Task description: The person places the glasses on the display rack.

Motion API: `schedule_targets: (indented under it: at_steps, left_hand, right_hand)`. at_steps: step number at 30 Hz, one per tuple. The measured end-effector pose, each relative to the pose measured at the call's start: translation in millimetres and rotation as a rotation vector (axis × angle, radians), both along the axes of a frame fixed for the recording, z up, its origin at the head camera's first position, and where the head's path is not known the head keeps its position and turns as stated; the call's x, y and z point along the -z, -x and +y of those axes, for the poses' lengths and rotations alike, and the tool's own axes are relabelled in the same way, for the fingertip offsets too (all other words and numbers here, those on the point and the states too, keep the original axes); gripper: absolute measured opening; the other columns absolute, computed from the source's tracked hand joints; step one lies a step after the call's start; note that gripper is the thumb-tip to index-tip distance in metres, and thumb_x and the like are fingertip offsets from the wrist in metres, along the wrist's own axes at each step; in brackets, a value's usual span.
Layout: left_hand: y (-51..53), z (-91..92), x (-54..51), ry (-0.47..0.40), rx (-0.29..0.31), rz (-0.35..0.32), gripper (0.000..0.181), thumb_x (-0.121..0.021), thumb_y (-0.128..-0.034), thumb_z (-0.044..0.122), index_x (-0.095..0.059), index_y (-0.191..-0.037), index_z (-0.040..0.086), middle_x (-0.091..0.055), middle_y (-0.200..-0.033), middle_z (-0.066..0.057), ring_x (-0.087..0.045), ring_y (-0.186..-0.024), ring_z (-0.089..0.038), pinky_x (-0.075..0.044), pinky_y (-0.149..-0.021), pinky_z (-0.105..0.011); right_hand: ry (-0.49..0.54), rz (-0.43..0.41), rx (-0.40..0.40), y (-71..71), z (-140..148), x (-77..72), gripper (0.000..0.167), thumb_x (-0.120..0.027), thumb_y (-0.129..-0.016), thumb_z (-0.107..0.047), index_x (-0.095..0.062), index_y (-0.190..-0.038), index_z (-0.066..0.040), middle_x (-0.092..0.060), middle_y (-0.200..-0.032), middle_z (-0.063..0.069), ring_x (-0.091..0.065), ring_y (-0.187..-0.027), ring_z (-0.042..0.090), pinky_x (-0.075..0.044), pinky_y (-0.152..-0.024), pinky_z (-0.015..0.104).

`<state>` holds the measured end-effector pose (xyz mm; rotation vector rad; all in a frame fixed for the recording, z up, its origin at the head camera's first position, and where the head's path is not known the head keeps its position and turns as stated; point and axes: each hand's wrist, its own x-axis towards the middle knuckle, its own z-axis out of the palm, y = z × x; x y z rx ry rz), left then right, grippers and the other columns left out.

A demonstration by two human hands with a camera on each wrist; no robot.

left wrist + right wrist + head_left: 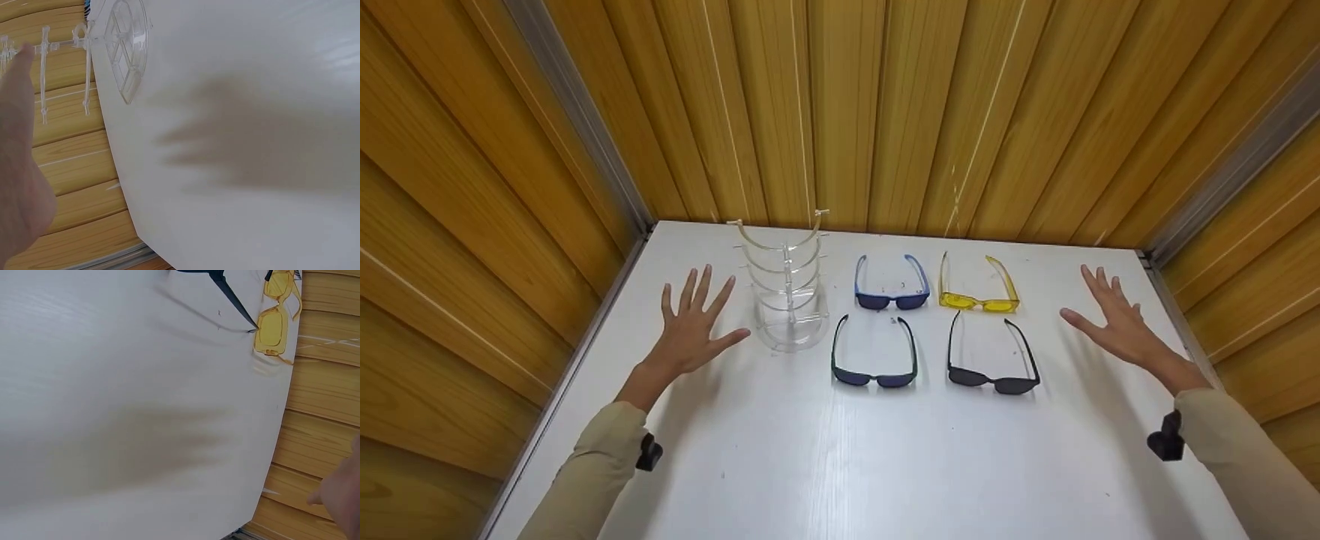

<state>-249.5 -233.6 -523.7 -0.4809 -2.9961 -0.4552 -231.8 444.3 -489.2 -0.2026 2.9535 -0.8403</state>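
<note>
In the head view, the left sleeve (pixel 589 466) at eight o'clock is plain beige and creased, with a small angular black block (pixel 649 453) at its edge, and the right sleeve (pixel 1237 450) at four o'clock, also beige, has a similar second block (pixel 1168 441).

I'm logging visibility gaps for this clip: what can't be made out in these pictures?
Left wrist: the left edge cuts off much of the left hand and the upper end of the clear stand.
Right wrist: the right edge cuts off most of the right hand; the top edge crops the black glasses.
Head: marks between the arms of the blue glasses are too small to identify.
</note>
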Motion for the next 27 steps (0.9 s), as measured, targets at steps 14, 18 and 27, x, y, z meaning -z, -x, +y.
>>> schedule_targets:
  at_steps: [14,18,27]
  left_hand:
    - [-15.5,15.3,6.0,-0.195,0.015,-0.040,0.091,-0.060,-0.0944,0.058,-0.016,-0.165,0.021,-0.007,-0.173,-0.017,-0.004,-0.159,-0.043,0.001,-0.120,-0.073]
    - [-18.5,19.9,7.0,-0.286,0.018,-0.062,0.090,-0.062,-0.0954,0.053,-0.016,-0.165,0.018,-0.015,-0.171,-0.018,-0.013,-0.157,-0.042,-0.007,-0.120,-0.069]
    - [-27.0,29.5,10.0,-0.384,0.048,-0.131,0.077,-0.058,-0.1005,0.047,-0.022,-0.164,0.023,-0.034,-0.166,-0.012,-0.029,-0.153,-0.039,-0.017,-0.121,-0.065]
  right_hand:
    - [0.087,-0.129,0.005,-7.1,-22,2.1,0.093,-0.056,-0.102,-0.048,0.009,-0.165,-0.023,0.007,-0.170,0.024,-0.001,-0.151,0.060,-0.010,-0.109,0.088]
    - [0.083,-0.137,-0.034,-9.4,-30,2.1,0.093,-0.059,-0.101,-0.044,0.003,-0.165,-0.018,-0.003,-0.169,0.028,-0.011,-0.150,0.061,-0.017,-0.110,0.085]
    - [0.163,-0.141,-0.100,-14.3,-50,5.3,0.086,-0.063,-0.102,-0.035,-0.012,-0.164,-0.005,-0.022,-0.165,0.031,-0.023,-0.151,0.053,-0.027,-0.118,0.070]
